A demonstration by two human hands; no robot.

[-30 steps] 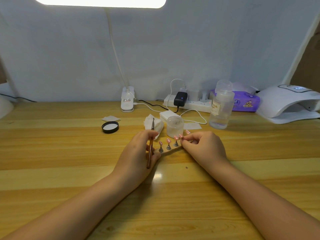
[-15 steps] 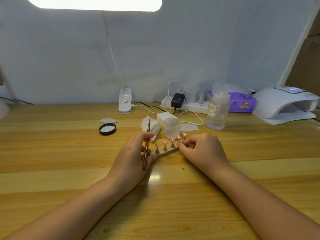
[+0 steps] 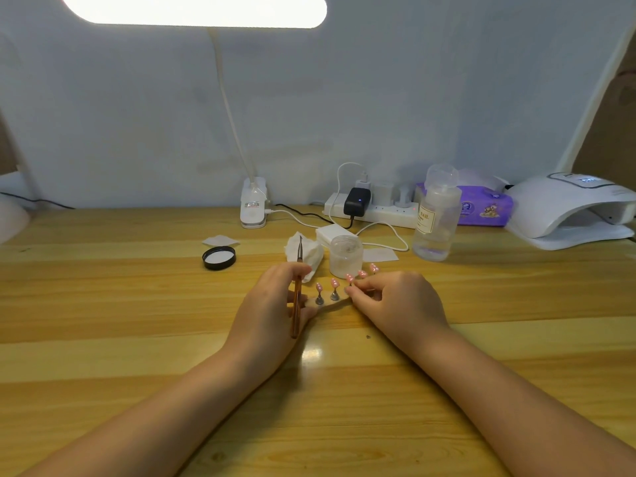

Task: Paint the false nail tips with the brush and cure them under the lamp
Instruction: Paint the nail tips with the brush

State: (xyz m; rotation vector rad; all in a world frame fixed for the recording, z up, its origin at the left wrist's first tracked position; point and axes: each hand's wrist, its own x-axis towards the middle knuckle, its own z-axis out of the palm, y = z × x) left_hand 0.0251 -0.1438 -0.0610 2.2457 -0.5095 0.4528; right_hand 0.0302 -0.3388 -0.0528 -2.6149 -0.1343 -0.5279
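Several pink false nail tips (image 3: 334, 283) stand on small metal stands along a wooden holder strip (image 3: 330, 305) at the table's middle. My left hand (image 3: 272, 308) grips a copper-handled brush (image 3: 296, 297), bristles pointing up and away, beside the strip's left end. My right hand (image 3: 395, 301) pinches the strip's right end with curled fingers, hiding part of it. The white curing lamp (image 3: 571, 210) sits at the far right, its opening facing me.
An open clear jar (image 3: 345, 255) stands just behind the nail tips, with a crumpled tissue (image 3: 306, 251) to its left and a black lid (image 3: 219, 258) farther left. A clear liquid bottle (image 3: 436, 218), a power strip (image 3: 375, 210) with cables and a desk lamp base (image 3: 253, 208) line the back.
The view has shifted slightly. Both hands stay at the ends of the holder strip, with the brush still in my left hand.
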